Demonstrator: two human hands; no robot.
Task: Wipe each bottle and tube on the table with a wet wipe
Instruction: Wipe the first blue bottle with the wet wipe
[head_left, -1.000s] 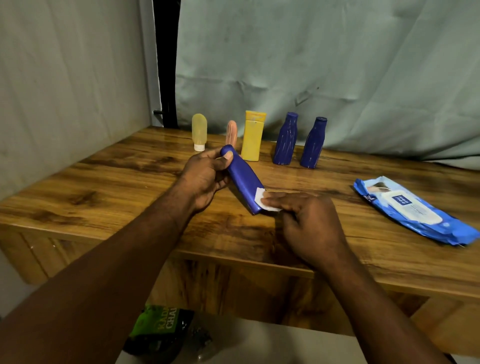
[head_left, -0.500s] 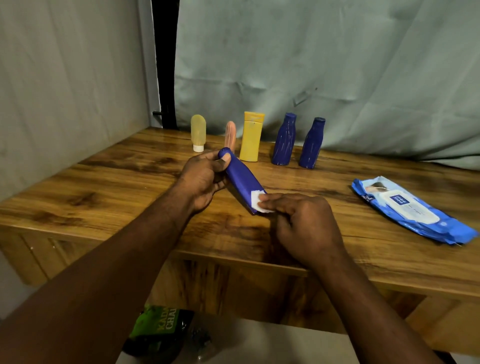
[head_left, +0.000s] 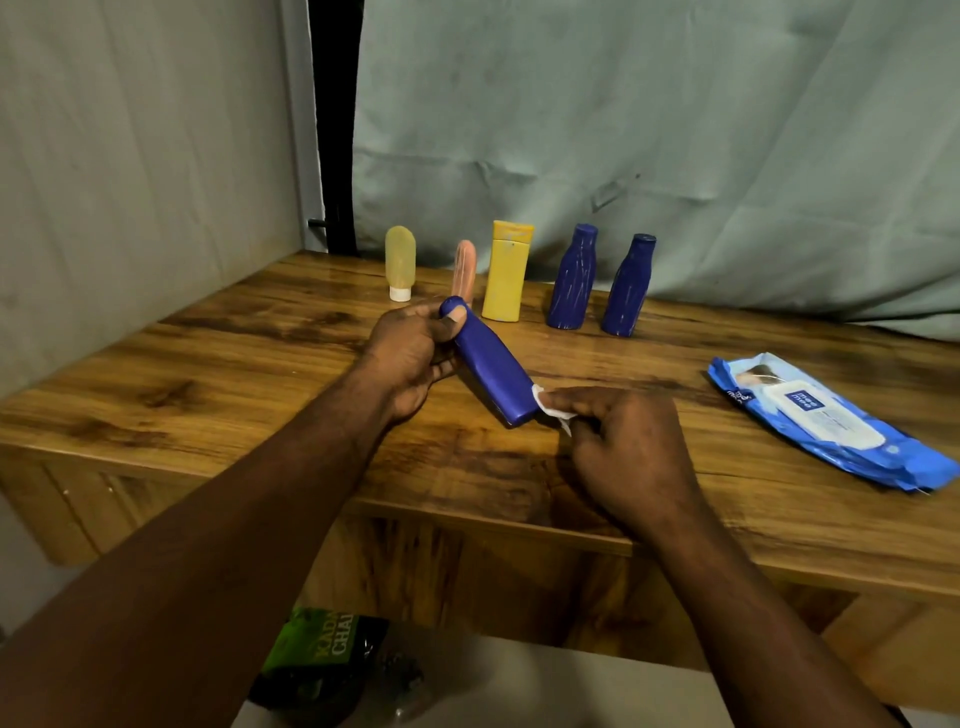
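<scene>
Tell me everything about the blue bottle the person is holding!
The blue bottle is dark blue, smooth and looks like plastic, with a narrow rounded cap end and a wider bottom. It is tilted, cap end up and away, bottom end low over the table. The left hand grips its cap end, thumb on top. The right hand pinches a white wet wipe against its bottom end.

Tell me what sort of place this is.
Likely a makeshift home work corner: a brown wooden table against a pale green cloth sheet, with a blue plastic wet-wipe pack on it.
</scene>
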